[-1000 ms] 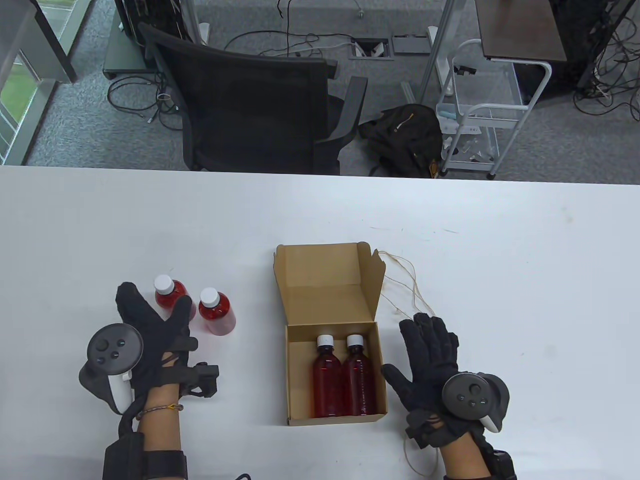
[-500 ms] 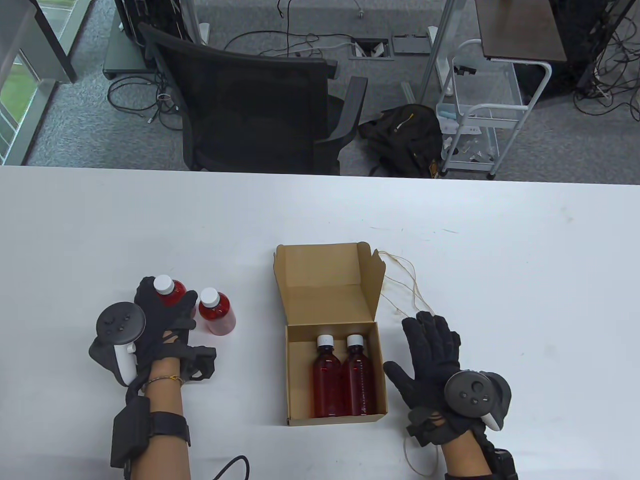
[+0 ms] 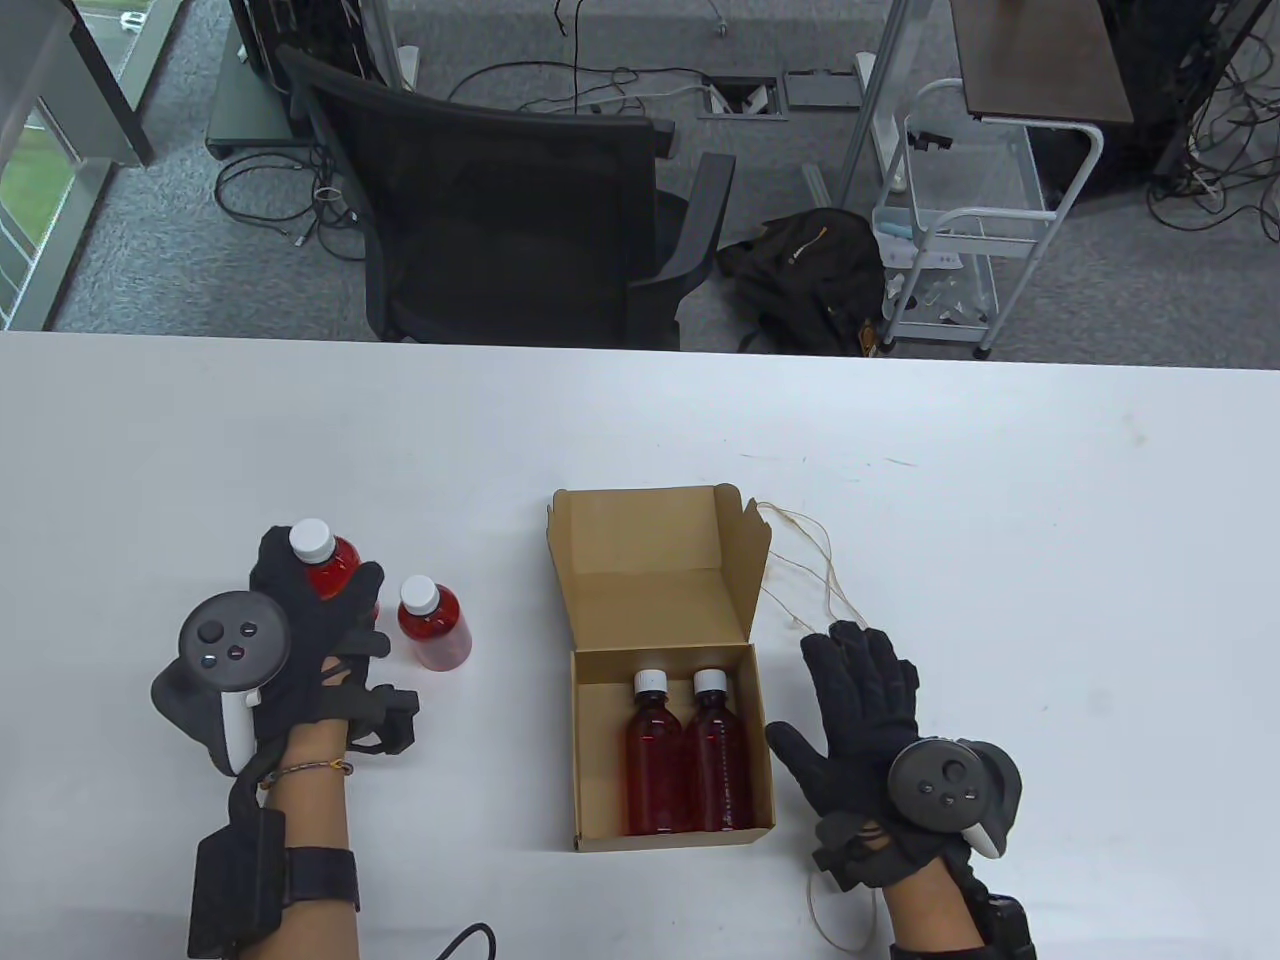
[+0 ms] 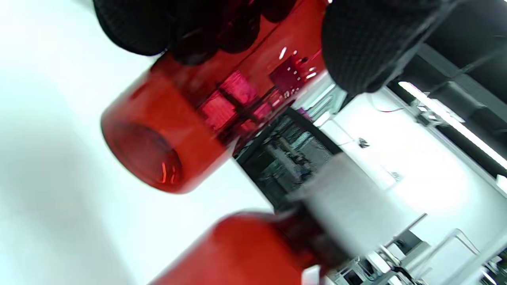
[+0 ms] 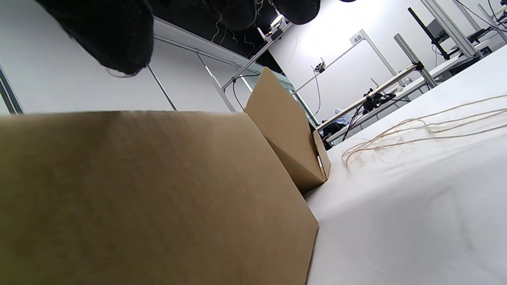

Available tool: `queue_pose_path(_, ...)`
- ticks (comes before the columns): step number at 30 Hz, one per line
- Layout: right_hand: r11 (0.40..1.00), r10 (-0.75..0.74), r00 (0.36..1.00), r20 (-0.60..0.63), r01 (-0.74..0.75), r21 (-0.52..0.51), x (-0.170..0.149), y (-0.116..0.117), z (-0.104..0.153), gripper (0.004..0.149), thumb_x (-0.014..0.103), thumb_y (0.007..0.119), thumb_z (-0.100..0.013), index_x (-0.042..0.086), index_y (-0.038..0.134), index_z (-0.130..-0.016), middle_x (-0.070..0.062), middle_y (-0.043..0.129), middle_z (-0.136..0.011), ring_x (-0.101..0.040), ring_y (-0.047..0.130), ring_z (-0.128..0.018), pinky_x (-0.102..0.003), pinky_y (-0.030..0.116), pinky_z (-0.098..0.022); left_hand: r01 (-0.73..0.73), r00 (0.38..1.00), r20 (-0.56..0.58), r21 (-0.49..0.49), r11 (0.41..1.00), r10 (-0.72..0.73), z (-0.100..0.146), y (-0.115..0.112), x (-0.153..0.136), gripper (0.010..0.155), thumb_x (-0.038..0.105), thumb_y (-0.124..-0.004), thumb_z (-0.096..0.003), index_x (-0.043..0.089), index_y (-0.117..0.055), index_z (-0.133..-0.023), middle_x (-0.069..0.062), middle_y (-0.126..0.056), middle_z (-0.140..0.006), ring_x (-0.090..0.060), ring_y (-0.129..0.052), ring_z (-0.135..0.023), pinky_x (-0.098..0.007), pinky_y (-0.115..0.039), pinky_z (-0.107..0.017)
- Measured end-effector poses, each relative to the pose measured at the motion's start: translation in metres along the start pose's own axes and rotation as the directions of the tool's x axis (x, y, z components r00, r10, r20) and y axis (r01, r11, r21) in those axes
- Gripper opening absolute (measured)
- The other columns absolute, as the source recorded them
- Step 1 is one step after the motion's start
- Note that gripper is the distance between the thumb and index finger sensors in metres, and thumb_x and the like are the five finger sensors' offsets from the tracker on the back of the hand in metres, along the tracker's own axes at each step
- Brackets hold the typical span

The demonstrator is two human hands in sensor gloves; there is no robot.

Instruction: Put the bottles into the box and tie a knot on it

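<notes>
The right hand (image 3: 860, 740) lies flat on the white table (image 3: 1050, 560) just beside the right wall of the cardboard box (image 3: 672, 840), fingers straight and spread, holding nothing, its fingertips over the loose twine (image 3: 815, 570) that trails off toward the open lid (image 3: 650, 545); if that palm drags as it lifts, the twine could snag on the glove and pull out of reach, or the box could be nudged askew; two red bottles (image 3: 688, 750) with white caps already lie side by side in the tray, filling most of its width, so a third set down carelessly may ride on top and stop the lid closing; the left hand (image 3: 300, 640), further left, curls round a third red bottle (image 3: 325, 562), thumb on one side and fingers on the other, and the left wrist view shows its base (image 4: 146, 158) tilted clear of the table; the grip looks high on smooth plastic, so it could slip, or swing into the fourth bottle (image 3: 432, 622) standing just beside and topple it.
</notes>
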State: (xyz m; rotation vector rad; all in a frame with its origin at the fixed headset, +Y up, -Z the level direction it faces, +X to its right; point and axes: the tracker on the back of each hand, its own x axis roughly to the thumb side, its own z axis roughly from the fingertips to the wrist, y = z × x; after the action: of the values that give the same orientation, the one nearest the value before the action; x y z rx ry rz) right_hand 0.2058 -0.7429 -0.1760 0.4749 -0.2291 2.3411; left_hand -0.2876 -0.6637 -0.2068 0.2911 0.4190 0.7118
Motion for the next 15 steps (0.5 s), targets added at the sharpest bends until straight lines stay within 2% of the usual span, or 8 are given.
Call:
queue_pose_path(4,1.0,-0.004,1.0,0.003,0.004,0.003,0.001,0.0,0.001,0.083,0.053,0.075,-0.05,0.013,0.036,-0.111,-0.026,0.028,-0.114,-0.055,0.02,-0.097,-0.076,0.015,-0.06,0.054,0.987,0.149,0.046,0.997,-0.06,0.021,0.019,0.055,0.093,0.056,-0.089,-0.05,0.01,-0.041,-0.116,-0.024,-0.063,-0.115,-0.048,-0.08,-0.096,-0.058,-0.073,-0.066)
queue_pose_path(7,1.0,-0.006,1.0,0.008,0.006,0.001,0.002,0.0,0.001,0.083,0.053,0.075,-0.05,0.013,0.036,-0.111,-0.026,0.028,-0.114,-0.055,0.021,-0.097,-0.076,0.016,-0.06,0.054,0.97,0.239,0.009,0.999,-0.054,0.041,0.019,0.091,0.094,0.059,-0.087,-0.0508,0.005,-0.046,-0.116,-0.028,-0.069,-0.112,-0.048,-0.089,-0.088,-0.056,-0.078,-0.061)
queue_pose_path(11,1.0,-0.015,1.0,0.008,0.015,0.003,0.001,0.001,0.002,0.083,0.053,0.075,-0.05,0.013,0.036,-0.111,-0.026,0.029,-0.114,-0.055,0.021,-0.097,-0.076,0.016,-0.06,0.163,0.917,0.378,-0.063,0.985,-0.128,0.077,-0.002,0.137,0.095,0.062,-0.085,-0.051,0.0,-0.051,-0.114,-0.031,-0.075,-0.109,-0.045,-0.103,-0.07,-0.05,-0.087,-0.049)
queue_pose_path(13,1.0,-0.02,1.0,0.009,0.02,0.002,0.001,0.0,0.002,0.083,0.053,0.075,-0.05,0.013,0.036,-0.111,-0.027,0.029,-0.114,-0.055,0.021,-0.097,-0.076,0.016,-0.06,0.228,0.889,0.426,-0.093,0.969,-0.168,0.095,-0.02,0.152,0.098,0.062,-0.084,-0.0511,-0.001,-0.045,-0.115,-0.03,-0.08,-0.105,-0.044,-0.108,-0.061,-0.048,-0.09,-0.042)
queue_pose_path(15,1.0,-0.022,1.0,0.006,0.022,0.002,0.001,0.0,0.003,0.083,0.053,0.075,-0.05,0.013,0.036,-0.111,-0.027,0.029,-0.114,-0.056,0.021,-0.097,-0.076,0.016,-0.06,0.311,0.85,0.478,-0.113,0.944,-0.223,0.111,-0.038,0.162,0.1,0.063,-0.085,-0.051,0.008,-0.036,-0.119,-0.028,-0.082,-0.105,-0.043,-0.11,-0.056,-0.045,-0.092,-0.038)
